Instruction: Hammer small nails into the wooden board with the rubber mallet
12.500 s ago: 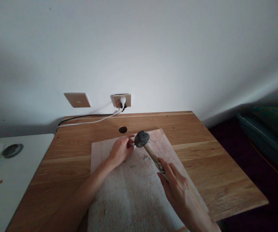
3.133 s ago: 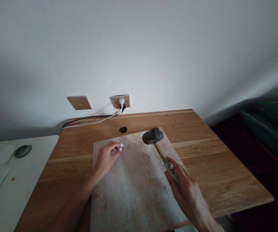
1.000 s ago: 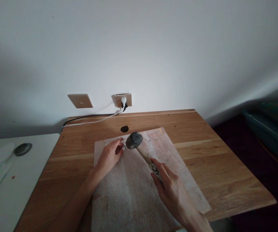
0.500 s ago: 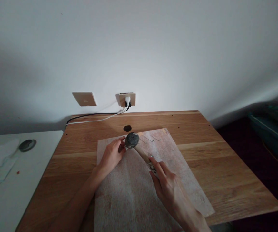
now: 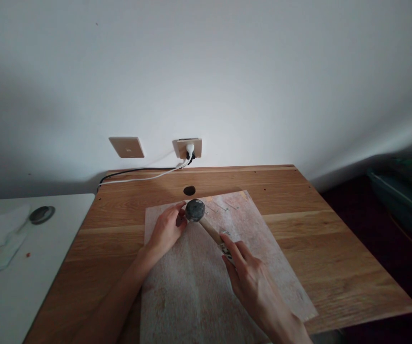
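Mallet [image 5: 195,210], 1, gripped by right hand [image 5: 252,273]; left hand [image 5: 168,228] curled, hold unclear; 1 board [image 5: 202,291] beneath.

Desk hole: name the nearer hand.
Left. The left hand is in front of the desk hole, slightly left; the right hand is farther toward the camera and right.

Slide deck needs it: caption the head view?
Right hand holding a mallet, its head by the left hand, above a board.
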A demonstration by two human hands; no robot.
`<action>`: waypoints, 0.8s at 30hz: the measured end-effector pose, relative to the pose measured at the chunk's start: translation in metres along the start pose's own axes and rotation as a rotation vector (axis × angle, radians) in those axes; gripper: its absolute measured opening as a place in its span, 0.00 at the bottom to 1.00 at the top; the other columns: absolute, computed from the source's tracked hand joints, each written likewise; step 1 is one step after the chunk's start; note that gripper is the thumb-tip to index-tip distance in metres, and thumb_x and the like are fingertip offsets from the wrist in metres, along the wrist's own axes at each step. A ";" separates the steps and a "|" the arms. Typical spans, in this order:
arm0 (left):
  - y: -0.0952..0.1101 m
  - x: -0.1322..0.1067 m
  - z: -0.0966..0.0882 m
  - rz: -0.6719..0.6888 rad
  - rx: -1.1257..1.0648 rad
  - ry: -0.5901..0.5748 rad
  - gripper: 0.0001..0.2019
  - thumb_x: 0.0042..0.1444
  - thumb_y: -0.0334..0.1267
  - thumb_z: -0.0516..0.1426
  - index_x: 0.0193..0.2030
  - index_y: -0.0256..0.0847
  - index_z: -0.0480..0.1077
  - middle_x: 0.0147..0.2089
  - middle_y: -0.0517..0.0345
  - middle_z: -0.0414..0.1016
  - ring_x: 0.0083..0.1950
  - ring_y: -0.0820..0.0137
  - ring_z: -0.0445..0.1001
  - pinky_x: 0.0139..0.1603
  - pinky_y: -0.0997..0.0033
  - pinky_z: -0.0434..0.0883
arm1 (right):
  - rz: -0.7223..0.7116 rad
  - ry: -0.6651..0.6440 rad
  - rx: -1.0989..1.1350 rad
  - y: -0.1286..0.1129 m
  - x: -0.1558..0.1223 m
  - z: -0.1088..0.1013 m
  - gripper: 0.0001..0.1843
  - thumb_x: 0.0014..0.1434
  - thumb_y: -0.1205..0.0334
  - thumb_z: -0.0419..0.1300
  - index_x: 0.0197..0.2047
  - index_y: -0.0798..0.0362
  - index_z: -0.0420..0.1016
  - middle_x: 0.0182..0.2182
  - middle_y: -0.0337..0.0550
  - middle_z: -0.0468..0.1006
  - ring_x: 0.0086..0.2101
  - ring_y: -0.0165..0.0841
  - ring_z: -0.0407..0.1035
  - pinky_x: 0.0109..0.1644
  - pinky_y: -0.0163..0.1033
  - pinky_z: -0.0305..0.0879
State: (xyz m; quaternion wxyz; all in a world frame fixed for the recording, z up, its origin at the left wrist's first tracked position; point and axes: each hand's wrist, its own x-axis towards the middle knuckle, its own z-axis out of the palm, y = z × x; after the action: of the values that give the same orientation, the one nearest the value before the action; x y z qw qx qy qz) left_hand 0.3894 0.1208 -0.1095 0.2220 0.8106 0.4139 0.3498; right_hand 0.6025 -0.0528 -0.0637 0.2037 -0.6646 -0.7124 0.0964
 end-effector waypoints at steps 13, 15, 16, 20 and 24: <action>-0.005 -0.002 0.002 0.007 0.007 -0.015 0.25 0.54 0.23 0.60 0.59 0.41 0.72 0.46 0.52 0.83 0.45 0.63 0.82 0.50 0.61 0.79 | -0.006 0.019 0.005 0.001 -0.002 -0.001 0.22 0.76 0.62 0.44 0.69 0.48 0.60 0.44 0.49 0.80 0.28 0.37 0.79 0.30 0.42 0.77; -0.005 -0.002 0.002 0.007 0.002 -0.018 0.26 0.53 0.23 0.60 0.59 0.41 0.72 0.46 0.52 0.83 0.45 0.63 0.82 0.49 0.61 0.79 | -0.001 0.013 0.018 0.001 -0.002 -0.002 0.22 0.75 0.63 0.44 0.69 0.48 0.60 0.43 0.49 0.80 0.29 0.38 0.79 0.31 0.42 0.77; -0.004 -0.002 0.001 0.010 0.001 -0.019 0.26 0.53 0.23 0.60 0.59 0.41 0.72 0.46 0.52 0.83 0.45 0.63 0.82 0.50 0.61 0.79 | 0.001 0.005 0.024 0.000 -0.002 -0.002 0.22 0.75 0.63 0.45 0.69 0.48 0.60 0.43 0.49 0.80 0.30 0.38 0.79 0.31 0.42 0.78; -0.004 -0.002 0.002 0.008 0.010 -0.024 0.26 0.54 0.23 0.60 0.60 0.42 0.72 0.45 0.52 0.83 0.46 0.62 0.81 0.49 0.60 0.79 | 0.005 0.009 0.039 -0.001 -0.003 0.000 0.22 0.75 0.63 0.45 0.69 0.49 0.60 0.44 0.51 0.80 0.29 0.39 0.79 0.31 0.43 0.78; -0.005 -0.001 0.003 0.018 0.002 -0.015 0.26 0.53 0.22 0.60 0.60 0.42 0.72 0.47 0.52 0.83 0.48 0.61 0.82 0.51 0.59 0.78 | 0.003 0.020 0.065 -0.001 -0.002 -0.001 0.22 0.75 0.63 0.46 0.68 0.50 0.63 0.43 0.50 0.81 0.29 0.39 0.80 0.30 0.42 0.77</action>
State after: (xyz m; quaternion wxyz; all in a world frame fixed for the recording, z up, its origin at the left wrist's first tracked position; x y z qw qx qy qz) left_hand 0.3887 0.1227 -0.1150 0.2210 0.8171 0.4051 0.3455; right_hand 0.6024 -0.0549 -0.0627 0.2322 -0.6597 -0.7057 0.1132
